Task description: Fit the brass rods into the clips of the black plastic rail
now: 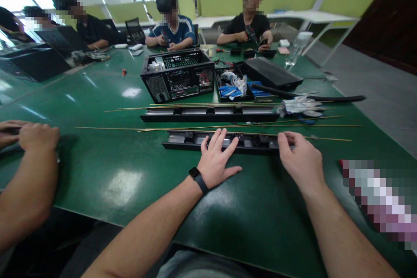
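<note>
A long black rail (254,142) lies across the green table (97,173) right in front of me. My left hand (216,158), with a black band on the wrist, rests flat on the rail's middle, fingers spread. My right hand (298,156) sits at the rail's right end, its fingers curled down onto it. A second black rail (208,115) lies parallel just beyond. Several thin brass rods (195,128) lie between and around the two rails.
An open black computer case (177,76) stands behind the rails, beside a tray of white and blue gloves (234,87) and a flat black panel (272,74). A co-worker's arms (29,160) rest at my left. Three people work at the far side.
</note>
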`<action>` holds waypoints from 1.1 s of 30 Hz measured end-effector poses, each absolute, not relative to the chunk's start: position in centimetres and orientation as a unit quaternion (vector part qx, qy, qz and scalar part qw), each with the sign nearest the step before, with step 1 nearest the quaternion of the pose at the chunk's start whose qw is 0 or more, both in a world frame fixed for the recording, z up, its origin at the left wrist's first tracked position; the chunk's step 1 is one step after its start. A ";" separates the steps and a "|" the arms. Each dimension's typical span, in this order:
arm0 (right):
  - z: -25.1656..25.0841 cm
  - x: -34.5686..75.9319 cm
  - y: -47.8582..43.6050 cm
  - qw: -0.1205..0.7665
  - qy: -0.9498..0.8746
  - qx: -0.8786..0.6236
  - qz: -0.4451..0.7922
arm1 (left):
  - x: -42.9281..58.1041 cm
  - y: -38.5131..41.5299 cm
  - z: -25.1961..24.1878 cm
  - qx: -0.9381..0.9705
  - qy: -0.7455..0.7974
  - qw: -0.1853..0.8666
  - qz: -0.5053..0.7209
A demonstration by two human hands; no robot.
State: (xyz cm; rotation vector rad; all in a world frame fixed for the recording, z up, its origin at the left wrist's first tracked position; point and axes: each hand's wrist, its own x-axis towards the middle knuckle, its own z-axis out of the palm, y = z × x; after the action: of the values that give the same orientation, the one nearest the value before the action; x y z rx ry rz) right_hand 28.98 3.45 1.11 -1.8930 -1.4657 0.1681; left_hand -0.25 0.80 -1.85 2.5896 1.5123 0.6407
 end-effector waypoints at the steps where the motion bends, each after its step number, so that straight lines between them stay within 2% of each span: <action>1: 1.1 29.0 3.4 0.363 -0.571 -0.734 0.065 | -0.2 0.8 -1.9 0.844 0.493 0.037 0.210; 33: 1.1 29.1 3.4 0.359 -0.570 -0.737 0.064 | -0.2 0.8 -1.6 0.843 0.495 0.045 0.205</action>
State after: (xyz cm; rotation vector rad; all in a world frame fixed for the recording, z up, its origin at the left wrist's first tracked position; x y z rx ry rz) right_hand 29.06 3.41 1.05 -1.9002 -1.4696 0.1654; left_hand -0.18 0.75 -1.61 2.5756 1.5125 0.6249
